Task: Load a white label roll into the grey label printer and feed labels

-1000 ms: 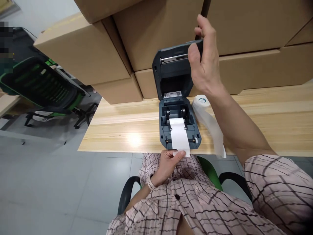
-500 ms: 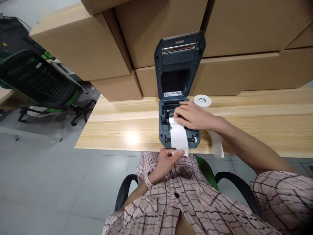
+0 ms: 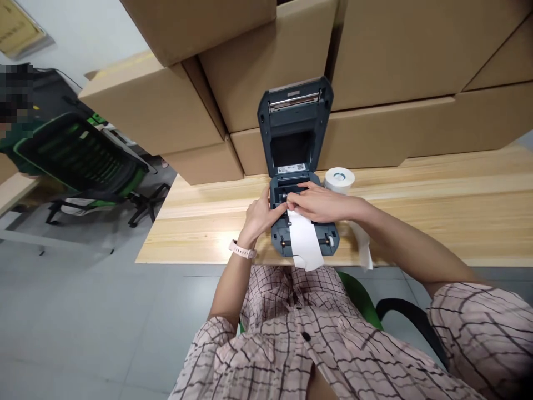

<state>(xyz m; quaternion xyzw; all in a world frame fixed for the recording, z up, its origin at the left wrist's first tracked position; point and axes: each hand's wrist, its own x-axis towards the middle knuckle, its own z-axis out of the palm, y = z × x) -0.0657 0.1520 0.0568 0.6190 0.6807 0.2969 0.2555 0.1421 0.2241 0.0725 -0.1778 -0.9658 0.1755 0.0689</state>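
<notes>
A dark grey label printer point(image 3: 277, 232) stands on the wooden table with its lid point(image 3: 263, 125) raised. A strip of white label paper point(image 3: 305, 241) runs from its compartment over the front edge, the near end creased and hanging free. My left hand point(image 3: 259, 216) straddles the printer's left wall, fingers along the outside and thumb reaching inside. Over the compartment, my right hand point(image 3: 320, 203) is closed with curled fingertips at the paper's upper end, next to my left thumb. The right hand hides most of what lies beneath it.
Right of the printer stands a white label roll point(image 3: 339, 180), and a loose paper strip point(image 3: 363, 247) hangs over the table edge point(image 3: 425, 261). Stacked cardboard boxes point(image 3: 375, 133) close off the back. An office chair point(image 3: 83, 161) and part of a person are at left.
My left hand has let go of the paper's near end and moved up to the printer's left side. The right hand stays over the compartment. The view has shifted slightly.
</notes>
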